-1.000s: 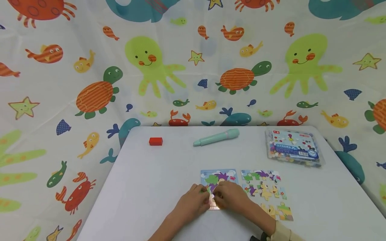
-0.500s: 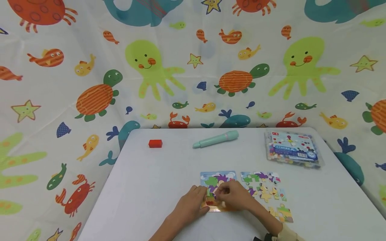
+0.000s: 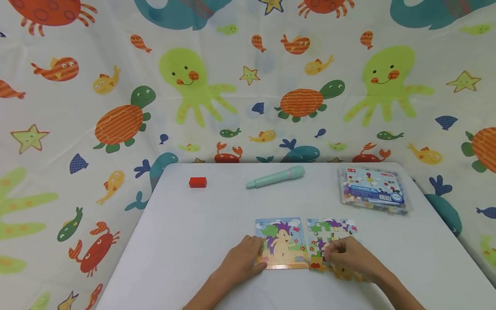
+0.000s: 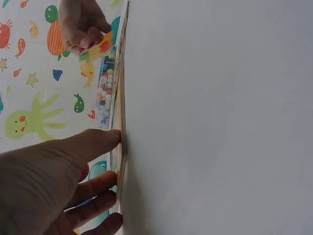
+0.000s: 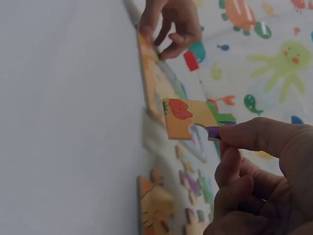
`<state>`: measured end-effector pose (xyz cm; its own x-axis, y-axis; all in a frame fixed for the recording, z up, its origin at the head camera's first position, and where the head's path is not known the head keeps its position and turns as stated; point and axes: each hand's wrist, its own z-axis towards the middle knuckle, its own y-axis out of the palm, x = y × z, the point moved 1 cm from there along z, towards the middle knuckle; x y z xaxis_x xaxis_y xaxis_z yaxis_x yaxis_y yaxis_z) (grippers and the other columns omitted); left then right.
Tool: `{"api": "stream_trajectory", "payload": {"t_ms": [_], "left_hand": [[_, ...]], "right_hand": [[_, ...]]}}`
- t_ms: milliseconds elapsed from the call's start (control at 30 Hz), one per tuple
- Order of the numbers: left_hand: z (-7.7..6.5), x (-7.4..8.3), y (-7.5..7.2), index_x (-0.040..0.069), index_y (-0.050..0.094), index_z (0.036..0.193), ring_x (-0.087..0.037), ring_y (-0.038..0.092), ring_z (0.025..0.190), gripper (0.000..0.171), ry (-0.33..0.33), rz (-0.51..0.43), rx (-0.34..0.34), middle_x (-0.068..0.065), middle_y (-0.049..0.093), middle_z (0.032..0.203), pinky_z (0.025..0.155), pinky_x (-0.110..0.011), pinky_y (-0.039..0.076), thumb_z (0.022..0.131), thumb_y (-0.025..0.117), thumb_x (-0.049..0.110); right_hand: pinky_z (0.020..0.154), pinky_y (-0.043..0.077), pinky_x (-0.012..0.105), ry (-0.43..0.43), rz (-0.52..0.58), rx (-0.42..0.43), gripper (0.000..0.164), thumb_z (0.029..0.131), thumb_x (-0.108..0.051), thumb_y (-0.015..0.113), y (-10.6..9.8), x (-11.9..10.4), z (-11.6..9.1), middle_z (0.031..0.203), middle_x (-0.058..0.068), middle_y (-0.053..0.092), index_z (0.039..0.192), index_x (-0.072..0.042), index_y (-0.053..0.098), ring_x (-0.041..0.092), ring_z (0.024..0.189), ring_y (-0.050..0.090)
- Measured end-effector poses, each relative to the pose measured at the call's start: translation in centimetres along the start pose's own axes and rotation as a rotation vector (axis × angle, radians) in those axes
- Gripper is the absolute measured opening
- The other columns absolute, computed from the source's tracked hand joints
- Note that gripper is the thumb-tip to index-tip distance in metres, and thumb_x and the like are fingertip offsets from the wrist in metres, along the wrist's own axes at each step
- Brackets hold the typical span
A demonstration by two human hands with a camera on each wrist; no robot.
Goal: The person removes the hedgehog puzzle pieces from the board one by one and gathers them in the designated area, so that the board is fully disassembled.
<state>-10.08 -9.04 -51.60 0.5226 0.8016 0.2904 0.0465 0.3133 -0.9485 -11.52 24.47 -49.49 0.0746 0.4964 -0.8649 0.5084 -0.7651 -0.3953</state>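
Note:
A square puzzle board (image 3: 284, 257), printed with a purple-haired cartoon hedgehog, lies on the white table. My left hand (image 3: 242, 260) rests at its left side, thumb near the lower corner. In the left wrist view, the thumb and fingertips (image 4: 113, 137) touch the board's edge, fingers spread and loosely bent. Between thumb and index finger my right hand (image 3: 350, 258) pinches a puzzle piece (image 5: 193, 117), yellow-orange with a red shape and a green and purple edge. It is raised above the loose puzzle pieces (image 3: 329, 224) right of the board; the hand hides some of them.
At the back lie a red block (image 3: 198, 182) and a mint-green pen-shaped object (image 3: 276, 177). A clear box of colourful beads (image 3: 373, 191) stands at the back right. Behind the table hangs a sea-animal patterned cloth (image 3: 217, 64).
My right hand has lifted the puzzle piece off the board and carried it right, over the loose pieces. My left hand stays at the board's left edge, its fingers now more relaxed.

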Motion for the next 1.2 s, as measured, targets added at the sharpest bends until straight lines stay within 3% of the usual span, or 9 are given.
{"api": "stream_trajectory", "payload": {"t_ms": [233,433,633,800,933,1200], "left_hand": [[-0.1,-0.5,-0.1,0.020,0.051,0.089,-0.010,0.048,0.089,0.033,0.045,-0.011,0.023,0.007,0.056,0.102,0.068,-0.022,0.043,0.083,0.079,0.037],[-0.3,-0.7,0.0,0.021,0.051,0.084,-0.010,0.048,0.089,0.032,0.064,-0.016,0.045,0.008,0.057,0.103,0.066,-0.021,0.041,0.082,0.079,0.035],[-0.3,-0.5,0.0,0.022,0.052,0.083,-0.010,0.048,0.089,0.031,0.059,-0.023,0.049,0.008,0.058,0.104,0.065,-0.021,0.041,0.082,0.080,0.035],[-0.3,-0.5,0.1,0.022,0.051,0.082,-0.010,0.046,0.087,0.032,0.059,-0.021,0.049,0.008,0.057,0.103,0.064,-0.021,0.040,0.081,0.081,0.035],[-0.6,-0.5,0.4,0.022,0.051,0.082,-0.009,0.045,0.086,0.032,0.074,-0.023,0.038,0.010,0.055,0.099,0.064,-0.020,0.039,0.081,0.080,0.034],[-0.8,-0.6,0.7,0.023,0.053,0.084,-0.008,0.045,0.088,0.027,0.073,-0.030,-0.008,0.011,0.053,0.100,0.068,-0.021,0.042,0.085,0.077,0.036]], "right_hand": [[0.048,0.041,0.025,0.008,-0.031,0.007,0.014,0.092,-0.016,0.066,0.2,2.0,0.2,0.083,0.005,0.068,0.084,-0.005,0.071,0.012,0.059,0.048],[0.050,0.041,0.026,-0.013,-0.252,0.143,0.012,0.089,-0.021,0.072,1.2,1.9,0.3,0.067,-0.003,0.060,0.078,-0.015,0.070,0.010,0.055,0.048],[0.052,0.039,0.028,0.036,-0.498,0.305,0.014,0.083,-0.020,0.078,2.6,0.4,-0.3,0.062,-0.010,0.054,0.073,-0.021,0.068,0.010,0.054,0.047],[0.050,0.038,0.030,0.078,-0.600,0.331,0.011,0.083,-0.020,0.077,3.6,-0.2,-0.8,0.060,-0.010,0.051,0.076,-0.023,0.071,0.010,0.052,0.046],[0.051,0.037,0.030,0.092,-0.631,0.316,0.008,0.084,-0.021,0.078,4.2,0.0,-1.1,0.062,-0.010,0.049,0.078,-0.024,0.072,0.010,0.055,0.044],[0.052,0.039,0.027,0.014,-0.595,0.312,0.010,0.089,-0.023,0.073,3.8,0.7,-1.7,0.064,-0.018,0.054,0.081,-0.028,0.075,0.004,0.054,0.044]]}}
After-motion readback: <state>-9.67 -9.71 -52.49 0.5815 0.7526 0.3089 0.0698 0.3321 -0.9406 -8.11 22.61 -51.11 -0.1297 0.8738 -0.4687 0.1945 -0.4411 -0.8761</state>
